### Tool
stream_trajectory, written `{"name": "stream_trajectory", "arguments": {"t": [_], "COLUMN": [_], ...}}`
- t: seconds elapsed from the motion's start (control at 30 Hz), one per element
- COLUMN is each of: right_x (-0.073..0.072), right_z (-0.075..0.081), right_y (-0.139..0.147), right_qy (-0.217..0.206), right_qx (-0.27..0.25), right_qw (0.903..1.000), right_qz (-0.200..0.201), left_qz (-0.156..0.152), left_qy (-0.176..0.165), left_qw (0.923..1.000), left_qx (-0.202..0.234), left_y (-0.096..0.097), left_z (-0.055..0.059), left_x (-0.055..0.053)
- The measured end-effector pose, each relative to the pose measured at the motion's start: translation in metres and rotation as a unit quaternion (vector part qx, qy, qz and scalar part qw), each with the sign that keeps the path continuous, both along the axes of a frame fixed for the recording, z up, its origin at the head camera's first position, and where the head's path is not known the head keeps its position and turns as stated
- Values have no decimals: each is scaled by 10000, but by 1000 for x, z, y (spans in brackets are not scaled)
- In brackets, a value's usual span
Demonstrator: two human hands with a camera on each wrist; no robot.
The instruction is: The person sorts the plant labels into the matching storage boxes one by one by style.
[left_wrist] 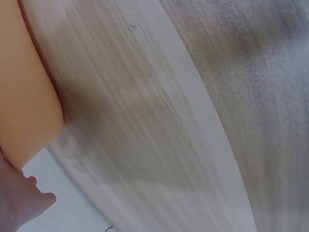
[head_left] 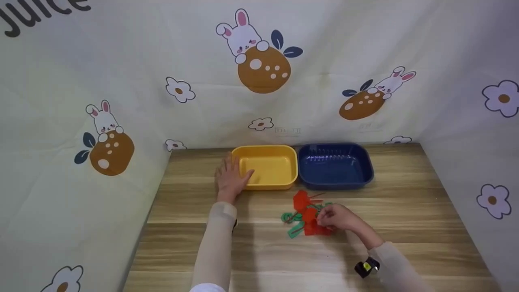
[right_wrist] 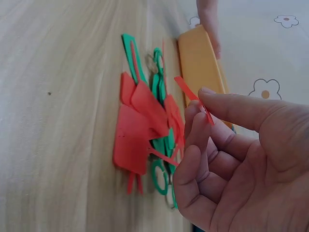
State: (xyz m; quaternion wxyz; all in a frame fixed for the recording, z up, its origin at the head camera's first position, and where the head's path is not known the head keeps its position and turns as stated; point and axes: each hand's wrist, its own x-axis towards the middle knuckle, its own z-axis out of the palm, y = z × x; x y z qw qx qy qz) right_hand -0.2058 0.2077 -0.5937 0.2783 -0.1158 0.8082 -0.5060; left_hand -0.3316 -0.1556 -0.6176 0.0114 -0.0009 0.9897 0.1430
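Observation:
My left hand rests on the left side of the yellow bin, fingers straight and spread, thumb over the near-left corner. In the left wrist view, fingertips of the left hand show beside the bin's wall. Between thumb and index finger, my right hand pinches a thin red strip. Just under and beside it lies a loose heap of flat red pieces with thin stems, mixed with green pieces, some shaped like rings. Their exact kind cannot be told.
A blue bin stands against the right side of the yellow one. Both are near the back of the wood-grain table. A printed cloth hangs behind and at the sides.

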Motion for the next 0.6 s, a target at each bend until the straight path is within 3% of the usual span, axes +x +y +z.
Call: {"name": "stream_trajectory", "arguments": {"t": [0.37, 0.6], "right_x": [-23, -32], "right_z": [24, 31], "right_y": [-14, -25], "right_qy": [412, 286], "right_qx": [-113, -388], "right_qw": [9989, 9975], "right_qz": [-172, -519], "left_qz": [22, 29], "left_qy": [-106, -173], "left_qw": [9996, 9991], "left_qx": [-276, -388], "left_y": [0, 2], "left_z": [-1, 0], "left_x": [-3, -1]}}
